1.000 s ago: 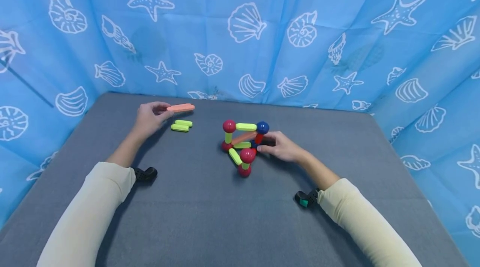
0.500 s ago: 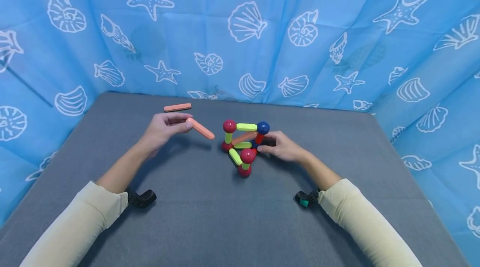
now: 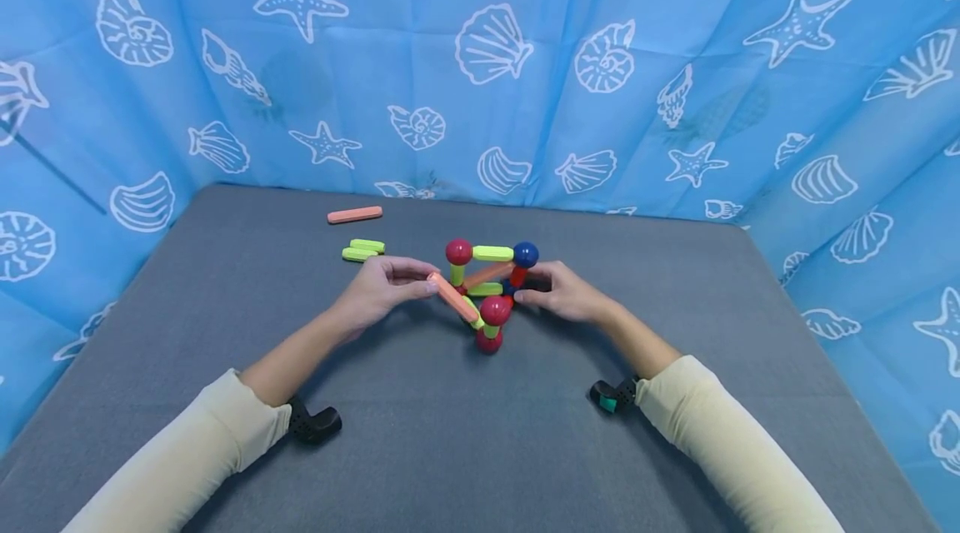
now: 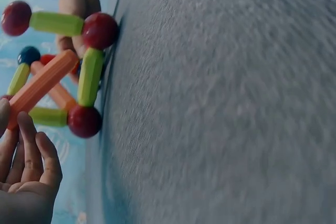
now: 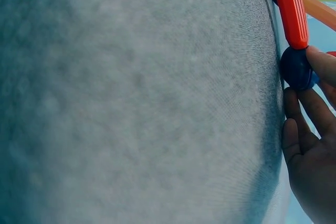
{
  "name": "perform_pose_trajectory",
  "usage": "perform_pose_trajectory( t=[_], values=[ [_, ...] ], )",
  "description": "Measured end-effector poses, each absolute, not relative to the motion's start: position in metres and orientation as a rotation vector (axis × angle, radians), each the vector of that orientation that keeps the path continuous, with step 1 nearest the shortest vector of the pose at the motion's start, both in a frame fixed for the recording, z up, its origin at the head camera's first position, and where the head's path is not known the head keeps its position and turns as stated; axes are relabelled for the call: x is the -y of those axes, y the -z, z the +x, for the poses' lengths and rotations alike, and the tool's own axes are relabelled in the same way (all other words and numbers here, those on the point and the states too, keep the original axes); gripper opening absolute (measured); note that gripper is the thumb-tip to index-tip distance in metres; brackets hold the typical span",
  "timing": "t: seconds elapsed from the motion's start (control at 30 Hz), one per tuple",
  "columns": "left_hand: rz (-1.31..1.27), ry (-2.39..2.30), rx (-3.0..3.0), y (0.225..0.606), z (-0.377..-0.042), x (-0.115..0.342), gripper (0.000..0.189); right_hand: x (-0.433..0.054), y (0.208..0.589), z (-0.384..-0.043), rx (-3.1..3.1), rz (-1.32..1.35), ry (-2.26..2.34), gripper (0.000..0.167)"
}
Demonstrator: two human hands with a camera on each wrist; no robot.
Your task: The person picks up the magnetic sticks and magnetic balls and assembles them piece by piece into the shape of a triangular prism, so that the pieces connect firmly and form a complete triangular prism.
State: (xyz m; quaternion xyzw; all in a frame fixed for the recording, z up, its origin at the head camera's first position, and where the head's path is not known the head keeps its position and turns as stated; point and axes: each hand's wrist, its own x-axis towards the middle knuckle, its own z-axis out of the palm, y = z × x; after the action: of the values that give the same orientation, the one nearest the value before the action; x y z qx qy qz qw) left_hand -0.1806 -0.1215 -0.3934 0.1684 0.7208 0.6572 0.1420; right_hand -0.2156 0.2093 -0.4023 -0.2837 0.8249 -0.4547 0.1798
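Note:
My left hand pinches an orange stick by its left end between thumb and fingers. The stick slants across the open side of a ball-and-stick frame; whether it touches cannot be told. Red balls, blue balls, lime sticks, red sticks and a diagonal orange stick make up that frame, which stands on the table. At its right, my right hand holds the lower blue ball between thumb and fingers. Behind the held stick, one lower red ball is mostly hidden.
Another orange stick lies near the back left of the grey table. Two lime sticks lie side by side in front of it, just behind my left hand. A blue curtain with shell prints hangs along the back and sides.
From a pair of orange sticks at the back left, my left hand has taken one and carried it right and nearer to the frame. My right hand has stayed at the blue ball.

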Motion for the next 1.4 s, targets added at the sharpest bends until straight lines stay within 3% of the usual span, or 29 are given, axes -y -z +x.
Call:
perform_pose_trajectory(
  t=[0.27,0.57,1.0,1.2,1.4],
  values=[
    [0.552,-1.858,-2.107,0.394,-0.183,0.104,0.033,-0.209,0.402,-0.214,-2.339,-0.803,1.278,0.039],
    [0.411,-1.942,-2.191,0.392,-0.186,0.089,0.055,-0.209,0.401,-0.215,-2.348,-0.781,1.285,0.039],
    [0.534,-1.818,-2.509,0.389,-0.189,0.075,0.049,-0.209,0.401,-0.213,-2.337,-0.786,1.301,0.040],
    [0.647,-1.703,-2.507,0.390,-0.189,0.089,0.053,-0.209,0.403,-0.214,-2.326,-0.789,1.310,0.039],
    [0.746,-1.543,-2.454,0.393,-0.201,0.124,0.036,-0.210,0.402,-0.214,-2.313,-0.791,1.316,0.040]
  ],
)
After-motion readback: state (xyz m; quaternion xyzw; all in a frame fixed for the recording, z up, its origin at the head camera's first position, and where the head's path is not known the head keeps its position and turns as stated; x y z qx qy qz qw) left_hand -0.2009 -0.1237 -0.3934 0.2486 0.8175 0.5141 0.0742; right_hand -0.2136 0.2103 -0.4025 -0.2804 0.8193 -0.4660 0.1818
